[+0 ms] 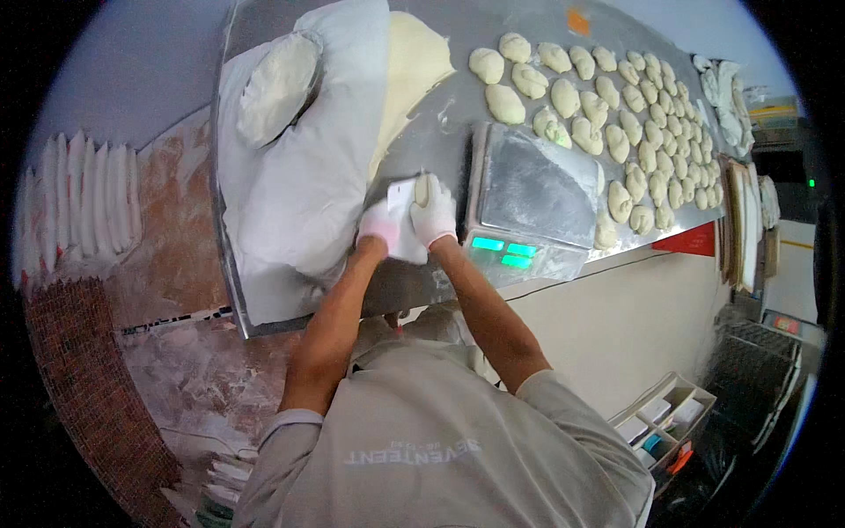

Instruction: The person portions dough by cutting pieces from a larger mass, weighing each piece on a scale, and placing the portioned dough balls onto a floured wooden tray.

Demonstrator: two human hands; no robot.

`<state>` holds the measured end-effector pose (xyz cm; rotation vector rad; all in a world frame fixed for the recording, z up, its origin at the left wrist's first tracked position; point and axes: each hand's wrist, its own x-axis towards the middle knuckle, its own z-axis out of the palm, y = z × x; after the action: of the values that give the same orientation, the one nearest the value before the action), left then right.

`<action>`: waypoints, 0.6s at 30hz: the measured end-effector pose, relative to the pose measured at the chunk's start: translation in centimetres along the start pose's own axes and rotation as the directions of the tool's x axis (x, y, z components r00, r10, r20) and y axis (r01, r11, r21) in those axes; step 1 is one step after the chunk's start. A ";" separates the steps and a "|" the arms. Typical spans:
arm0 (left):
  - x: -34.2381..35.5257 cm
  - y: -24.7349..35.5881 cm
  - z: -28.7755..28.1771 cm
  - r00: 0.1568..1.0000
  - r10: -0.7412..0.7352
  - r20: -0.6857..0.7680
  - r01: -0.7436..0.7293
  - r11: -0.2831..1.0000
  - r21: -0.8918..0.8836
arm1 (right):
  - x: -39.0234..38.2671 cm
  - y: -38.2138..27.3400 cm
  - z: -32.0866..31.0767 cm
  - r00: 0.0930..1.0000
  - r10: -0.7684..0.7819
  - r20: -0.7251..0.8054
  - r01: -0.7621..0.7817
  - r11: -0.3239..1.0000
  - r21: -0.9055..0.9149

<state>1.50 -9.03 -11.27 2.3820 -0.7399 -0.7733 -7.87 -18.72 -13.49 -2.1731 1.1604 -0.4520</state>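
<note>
Both my hands wear white gloves and meet over the grey worktop (pixel 422 136), just left of the scale. My right hand (pixel 434 216) is closed round the pale handle of a dough scraper (pixel 403 231). Across its flat whitish blade, my left hand (pixel 378 226) grips the other side, its fingers partly hidden. A large sheet of pale dough (pixel 412 66) lies beyond my hands, partly under a white cloth (pixel 304 194). Beside my right hand stands a digital scale (pixel 537 189) with a floury dark plate and green lit displays.
Many shaped dough pieces (pixel 563 97) spread over the right of the worktop. A flour-dusted rounded mass (pixel 277 88) rests on the cloth. White sacks (pixel 84 202) stand at far left. A divided box (pixel 660 418) sits low right, near stacked boards (pixel 748 224).
</note>
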 end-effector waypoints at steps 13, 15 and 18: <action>-10.5 -4.2 -7.7 0.957 -0.288 -0.033 0.077 0.360 -0.930 | -2.1 -3.1 -12.7 0.967 0.050 0.251 -0.251 -0.008 0.968; -11.1 -2.7 -7.6 0.952 -0.284 -0.116 0.058 0.537 -0.842 | -1.3 -2.2 -17.6 0.996 0.086 0.032 -0.055 0.274 0.960; -9.6 -4.8 -3.5 0.974 -0.225 -0.014 0.102 0.495 -0.863 | -0.1 -0.4 -23.1 0.968 0.052 -0.246 0.154 0.652 0.743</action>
<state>-1.23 1.54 -8.31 1.5308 0.0116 -0.7981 -20.56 -26.93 4.04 -1.4175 0.7998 -1.0541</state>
